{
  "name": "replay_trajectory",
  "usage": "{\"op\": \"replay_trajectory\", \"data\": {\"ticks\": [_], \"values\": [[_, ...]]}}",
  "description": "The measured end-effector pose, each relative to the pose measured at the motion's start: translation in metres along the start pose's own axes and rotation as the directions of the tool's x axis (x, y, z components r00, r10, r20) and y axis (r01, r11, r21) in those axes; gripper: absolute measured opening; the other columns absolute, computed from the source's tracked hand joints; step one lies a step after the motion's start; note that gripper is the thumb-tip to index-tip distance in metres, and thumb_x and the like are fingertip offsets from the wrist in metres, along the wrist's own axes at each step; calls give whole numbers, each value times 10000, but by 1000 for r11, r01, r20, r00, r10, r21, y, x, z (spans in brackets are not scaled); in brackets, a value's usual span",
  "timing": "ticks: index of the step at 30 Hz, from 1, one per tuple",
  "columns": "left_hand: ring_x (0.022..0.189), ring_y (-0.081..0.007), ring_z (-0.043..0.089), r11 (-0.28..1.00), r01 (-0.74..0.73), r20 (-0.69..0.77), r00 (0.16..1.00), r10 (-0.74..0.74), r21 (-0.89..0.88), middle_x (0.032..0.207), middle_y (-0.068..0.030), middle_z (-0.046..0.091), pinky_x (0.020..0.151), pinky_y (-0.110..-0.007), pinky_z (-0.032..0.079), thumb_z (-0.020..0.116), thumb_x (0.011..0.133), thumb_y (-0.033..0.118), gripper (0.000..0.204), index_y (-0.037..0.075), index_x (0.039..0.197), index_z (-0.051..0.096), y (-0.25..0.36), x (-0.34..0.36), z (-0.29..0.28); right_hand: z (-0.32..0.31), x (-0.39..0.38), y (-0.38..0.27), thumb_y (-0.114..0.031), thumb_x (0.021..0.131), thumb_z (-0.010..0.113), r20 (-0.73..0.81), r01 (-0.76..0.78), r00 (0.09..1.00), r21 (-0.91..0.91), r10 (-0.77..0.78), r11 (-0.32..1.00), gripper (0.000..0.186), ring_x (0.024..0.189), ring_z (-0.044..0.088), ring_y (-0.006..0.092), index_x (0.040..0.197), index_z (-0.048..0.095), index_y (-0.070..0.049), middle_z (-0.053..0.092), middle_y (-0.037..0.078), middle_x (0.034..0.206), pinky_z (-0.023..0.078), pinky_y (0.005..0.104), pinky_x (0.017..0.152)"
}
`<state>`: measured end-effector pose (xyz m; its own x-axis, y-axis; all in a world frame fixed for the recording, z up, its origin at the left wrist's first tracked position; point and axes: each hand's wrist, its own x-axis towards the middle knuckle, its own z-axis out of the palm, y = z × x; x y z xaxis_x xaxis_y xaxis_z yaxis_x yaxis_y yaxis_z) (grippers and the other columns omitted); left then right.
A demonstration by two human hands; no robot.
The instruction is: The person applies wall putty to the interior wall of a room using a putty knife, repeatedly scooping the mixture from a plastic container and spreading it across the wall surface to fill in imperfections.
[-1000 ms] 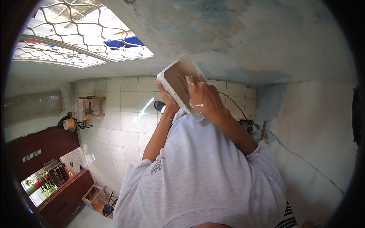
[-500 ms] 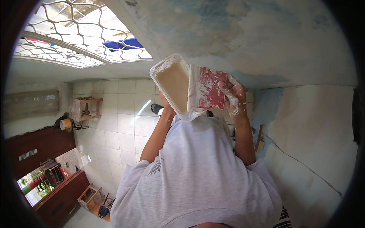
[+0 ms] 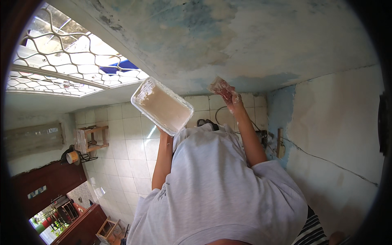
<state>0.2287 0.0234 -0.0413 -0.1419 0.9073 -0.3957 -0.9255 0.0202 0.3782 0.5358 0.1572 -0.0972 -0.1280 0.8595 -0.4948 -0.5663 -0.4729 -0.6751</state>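
My left hand (image 3: 164, 133) supports a white rectangular tub (image 3: 143, 111) from below; most of its fingers are hidden under it. Smooth cream-coloured paste (image 3: 166, 107) fills the tub's bottom, with lumps smeared at its far end. To the right, apart from the tub, my right hand (image 3: 234, 101) grips a red putty spreader (image 3: 222, 87) caked with whitish paste. The spreader is tilted close to the patchy blue-and-grey wall (image 3: 261, 45); whether its edge touches the wall I cannot tell. Paste also coats the right fingers.
A window with a wavy metal grille (image 3: 77, 49) is at the upper left. Wooden stools (image 3: 93, 136) stand on the tiled floor (image 3: 118, 141) at left, near dark red doors (image 3: 47, 179). A cable (image 3: 322, 162) runs along the right wall.
The spreader has left the tub's rim and moved right and forward toward the wall with my right hand. The tub has shifted left and turned in my left hand.
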Motion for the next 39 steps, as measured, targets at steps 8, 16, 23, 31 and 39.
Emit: {"op": "replay_trajectory", "data": {"ticks": [8,16,23,31,39], "values": [[1177,-241,580,1000,-16,-17,1000,16,-13,1316,-76,572,993,-392,508,297,1018,617,673,107,1428,453,6,-7,-2,94,54,-136,2,995,450,110,214,957,353,-268,911,299,1048,651,454,1019,522,291,601,398,1111,617,383,940],[1169,-244,586,999,-18,-15,1000,18,-31,1311,-77,575,985,-395,514,302,1019,609,665,105,1423,457,2,-4,-1,165,-92,-237,23,949,571,119,338,896,442,-428,831,246,1098,642,406,1034,546,252,605,339,1170,597,362,980],[1163,-246,591,998,-50,-31,998,49,-44,1307,-77,578,978,-398,520,307,1020,603,657,103,1418,461,11,-9,-2,86,-18,-70,-81,914,677,98,197,971,199,-219,960,240,986,676,230,1110,628,49,694,167,1026,593,303,904],[1155,-249,596,996,-73,-47,996,71,-51,1303,-78,581,969,-401,526,313,1021,595,649,101,1413,465,15,-16,-5,104,77,-80,6,989,451,-46,111,994,374,-102,921,299,1101,616,479,1086,459,288,569,406,1180,550,471,1035],[1147,-251,602,996,-62,-38,998,59,-65,1298,-79,585,961,-404,533,318,1022,587,641,98,1408,469,8,-9,-1,169,-79,-229,39,959,517,85,357,901,409,-424,840,281,1124,616,443,1102,481,278,595,363,1162,558,399,1042]]}}
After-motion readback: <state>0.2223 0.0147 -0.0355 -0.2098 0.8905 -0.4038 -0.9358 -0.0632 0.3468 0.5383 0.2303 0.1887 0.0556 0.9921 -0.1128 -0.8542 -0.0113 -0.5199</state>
